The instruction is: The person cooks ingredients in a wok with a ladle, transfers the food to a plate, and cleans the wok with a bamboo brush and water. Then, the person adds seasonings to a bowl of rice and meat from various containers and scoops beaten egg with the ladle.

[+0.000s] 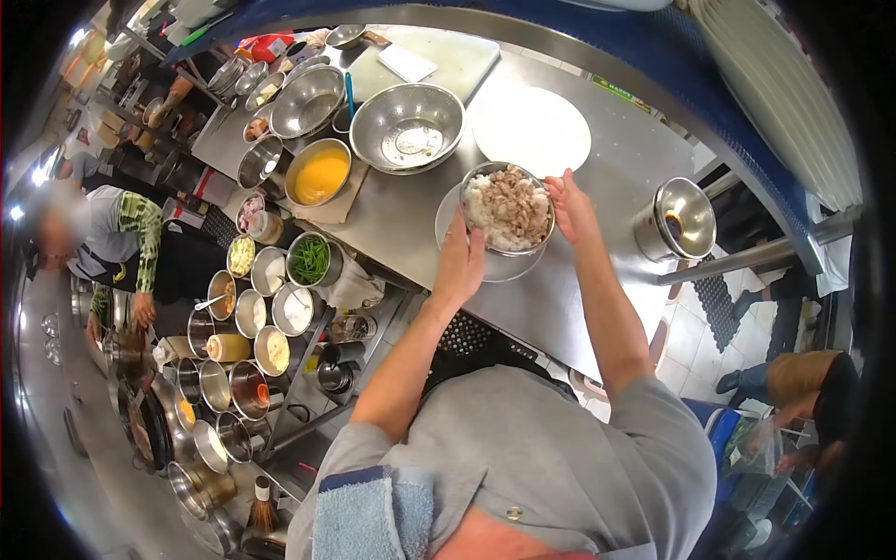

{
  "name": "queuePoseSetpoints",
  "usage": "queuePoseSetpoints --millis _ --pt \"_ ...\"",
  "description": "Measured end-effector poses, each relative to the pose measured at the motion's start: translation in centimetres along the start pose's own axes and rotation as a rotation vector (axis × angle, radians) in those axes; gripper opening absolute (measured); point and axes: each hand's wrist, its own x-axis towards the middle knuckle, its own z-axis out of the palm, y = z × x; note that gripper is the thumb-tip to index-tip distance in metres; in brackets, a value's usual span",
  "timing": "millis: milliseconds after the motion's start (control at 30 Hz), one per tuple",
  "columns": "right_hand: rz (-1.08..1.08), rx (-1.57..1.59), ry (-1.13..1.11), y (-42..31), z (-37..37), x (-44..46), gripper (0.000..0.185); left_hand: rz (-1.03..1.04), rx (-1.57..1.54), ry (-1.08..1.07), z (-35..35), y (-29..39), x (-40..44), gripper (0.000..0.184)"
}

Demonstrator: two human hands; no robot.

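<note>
A metal bowl [511, 250] filled with white rice and chopped brownish meat [515, 201] is held between my two hands above the steel counter. My left hand [459, 259] grips its near left side, thumb at the rim. On the right side, my right hand [571, 209] presses against the bowl with its fingers fairly straight. Below the bowl lies a round, pale plate [450, 217], mostly covered by it; I cannot tell whether they touch. Just beyond is a stack of white plates or a white round disc [530, 131].
A large metal basin [408, 126] and a bowl of yellow liquid [319, 174] stand at left. A metal container [674, 220] is at right. Several ingredient tubs, including chopped greens [310, 259], line the left station, where a co-worker [112, 224] stands. Another person [803, 392] is at lower right.
</note>
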Motion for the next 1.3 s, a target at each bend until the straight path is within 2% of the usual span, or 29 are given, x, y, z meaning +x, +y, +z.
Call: queuePoseSetpoints --millis 100,233,333,433,533,633,733,800,900,1000,1033,1167,1233,1267,1300 --pt "-0.033 -0.054 0.003 -0.9 1.7 -1.5 0.06 -0.01 0.077 0.036 -0.8 -1.6 0.5 0.048" --pt "-0.063 -0.481 0.05 -1.9 3.1 -4.2 0.042 -0.05 0.261 0.082 -2.4 -2.0 1.3 0.041" --pt "-0.037 -0.6 0.069 -2.3 3.5 -6.3 0.034 -0.206 -0.043 0.017 -3.4 -4.1 1.7 0.038" --pt "-0.047 -0.614 0.035 -2.5 4.9 -7.7 0.03 -0.139 0.075 0.047 -4.0 -5.6 2.3 0.034" --pt "-0.119 -0.671 0.035 -3.6 5.7 -6.8 0.028 -0.143 -0.049 0.041 -4.3 -5.5 3.5 0.03" --pt "-0.14 -0.684 0.004 -6.0 6.1 -4.4 0.028 -0.172 -0.245 0.02 -5.6 -1.4 4.1 0.023" --pt "-0.182 -0.561 -0.034 -11.5 10.1 -6.0 0.027 -0.232 -0.481 0.013 -7.5 2.8 4.8 0.02" --pt "-0.214 -0.492 -0.232 -14.2 11.5 -5.3 0.028 -0.249 -0.581 -0.008 -8.9 4.9 4.1 0.019" --pt "-0.226 -0.476 -0.29 -15.2 14.3 -6.0 0.031 -0.26 -0.649 -0.077 -10.7 7.2 1.6 0.019" --pt "-0.19 -0.468 -0.312 -11.5 16.7 -6.6 0.036 -0.236 -0.754 0.091 -11.5 3.7 -3.1 0.02" --pt "-0.159 -0.515 -0.4 -9.8 17.6 -8.0 0.039 -0.275 -0.802 0.166 -11.9 2.4 -5.4 0.021" --pt "-0.141 -0.656 -0.478 3.0 18.7 -11.2 0.043 -0.381 -0.913 0.48 -14.3 -2.4 -17.3 0.026" --pt "0.093 -0.722 -0.645 10.0 18.6 -13.7 0.044 -0.444 -0.899 0.664 -15.5 -3.9 -24.0 0.028" --pt "0.228 -0.837 -0.806 13.5 18.4 -13.7 0.044 -0.488 -0.878 0.747 -16.2 -4.2 -27.2 0.029" --pt "0.276 -0.876 -0.927 16.2 19.0 -13.9 0.043 -0.515 -0.855 0.846 -16.6 -5.7 -30.6 0.03"
